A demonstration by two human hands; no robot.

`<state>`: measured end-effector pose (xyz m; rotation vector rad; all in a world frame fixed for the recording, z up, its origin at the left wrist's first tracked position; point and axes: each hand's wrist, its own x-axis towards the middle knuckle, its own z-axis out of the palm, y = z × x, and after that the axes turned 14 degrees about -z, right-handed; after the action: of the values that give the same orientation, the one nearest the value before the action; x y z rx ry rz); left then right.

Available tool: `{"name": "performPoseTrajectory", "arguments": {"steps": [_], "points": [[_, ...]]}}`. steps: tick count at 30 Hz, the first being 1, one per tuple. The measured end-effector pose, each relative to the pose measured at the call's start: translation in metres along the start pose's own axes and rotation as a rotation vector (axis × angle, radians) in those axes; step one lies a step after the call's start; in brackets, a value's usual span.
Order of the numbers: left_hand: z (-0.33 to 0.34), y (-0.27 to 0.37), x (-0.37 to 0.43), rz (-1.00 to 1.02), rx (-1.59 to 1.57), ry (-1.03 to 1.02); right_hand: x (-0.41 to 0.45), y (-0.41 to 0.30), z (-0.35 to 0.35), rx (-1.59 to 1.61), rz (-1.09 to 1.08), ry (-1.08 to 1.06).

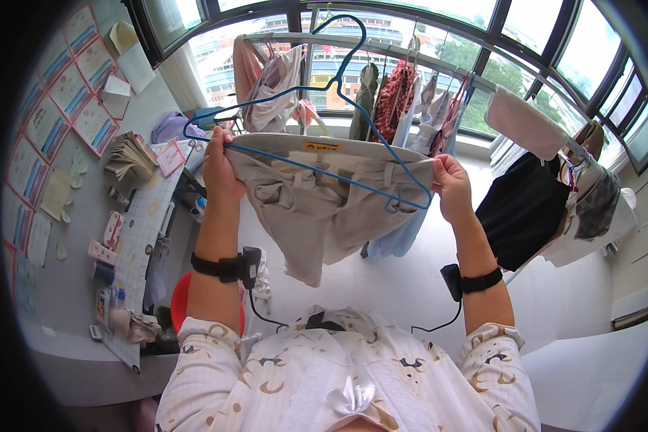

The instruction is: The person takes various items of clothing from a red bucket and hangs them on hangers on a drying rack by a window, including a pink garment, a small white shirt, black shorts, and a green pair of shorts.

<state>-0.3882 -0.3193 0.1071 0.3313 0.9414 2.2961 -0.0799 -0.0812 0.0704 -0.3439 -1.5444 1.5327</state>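
Beige cloth shorts or trousers [302, 210] are stretched by the waistband between my two hands, the legs hanging down. My left hand [221, 162] grips the waistband's left end, and my right hand [451, 183] pinches its right end. A blue clothes hanger [345, 183] lies across the front of the garment, its hook pointing up toward the metal rail. The hanger's left corner is beside my left hand and its right corner close to my right fingers; whether either hand also holds it, I cannot tell.
Clothes hang along a metal rail [388, 49] by the windows. Black cloth [524, 210] and a pale towel [526, 121] hang at the right. On the left, a desk [140, 237] carries books [132, 156] and small items. A red basin [180, 302] stands beside my left forearm.
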Motion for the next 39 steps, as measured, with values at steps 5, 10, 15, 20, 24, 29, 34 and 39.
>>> {"name": "performPoseTrajectory", "arguments": {"steps": [5, 10, 15, 20, 24, 29, 34, 39], "points": [[0.01, 0.002, -0.003, 0.096, 0.156, -0.112, 0.013, -0.012, -0.005, 0.224, -0.068, -0.03], [0.026, -0.007, 0.0, 0.021, -0.001, -0.088, 0.011, -0.034, -0.007, 0.063, -0.083, -0.319], [0.026, -0.012, 0.009, 0.003, 0.001, -0.152, 0.012, -0.037, -0.021, -0.186, -0.155, -0.371], [0.055, -0.022, -0.003, -0.086, -0.039, -0.209, 0.007, -0.027, -0.02, -0.784, -0.649, -0.261], [0.075, -0.032, -0.013, -0.043, -0.09, -0.14, 0.0, -0.003, -0.006, -1.248, -0.67, -0.053], [0.087, -0.034, -0.022, -0.028, -0.133, -0.07, -0.006, 0.012, 0.025, -1.399, -0.597, 0.259], [0.08, -0.021, -0.026, 0.119, 0.007, -0.084, -0.003, 0.046, -0.006, -1.054, -0.367, 0.235], [0.064, -0.012, -0.038, 0.171, 0.035, 0.059, -0.007, 0.026, -0.022, -0.304, -0.016, -0.076]]}}
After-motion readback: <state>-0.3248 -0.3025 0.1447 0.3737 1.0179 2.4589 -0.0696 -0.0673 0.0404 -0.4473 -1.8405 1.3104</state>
